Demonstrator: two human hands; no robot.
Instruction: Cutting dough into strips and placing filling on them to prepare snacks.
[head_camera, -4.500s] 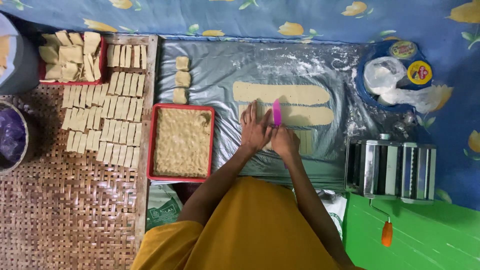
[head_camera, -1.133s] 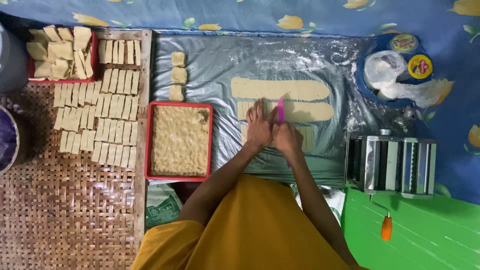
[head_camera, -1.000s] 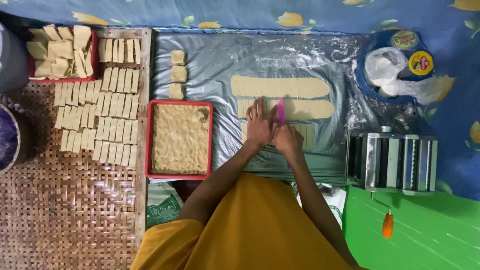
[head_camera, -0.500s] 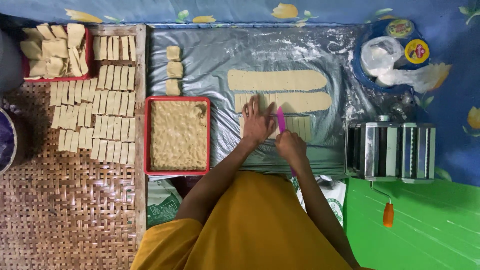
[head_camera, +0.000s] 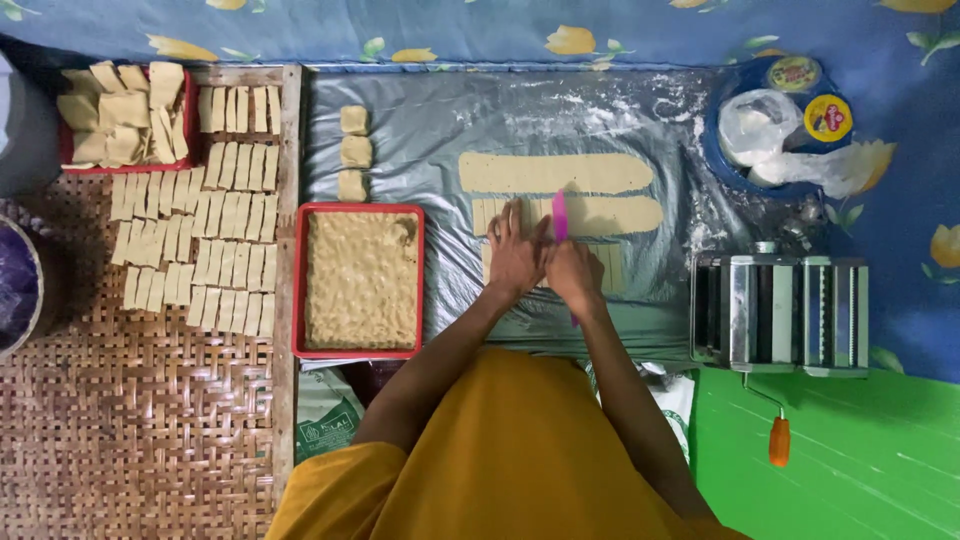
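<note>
I see my right hand (head_camera: 575, 275) closed around a pink cutter (head_camera: 560, 217), its blade standing across the middle dough strip (head_camera: 600, 214) just ahead of my knuckles. My left hand (head_camera: 515, 250) lies flat with fingers spread, pressing the cut end of that same strip, touching the right hand's side. Beyond both hands lies a longer uncut dough strip (head_camera: 555, 172), and under them a third, partly hidden. All rest on a floured grey plastic sheet (head_camera: 440, 130). To the left of my left hand sits a red tray (head_camera: 362, 281) of crumbly filling, with three small dough pieces (head_camera: 353, 152) beyond it. Well right of my right hand stands a metal pasta roller (head_camera: 780, 312).
</note>
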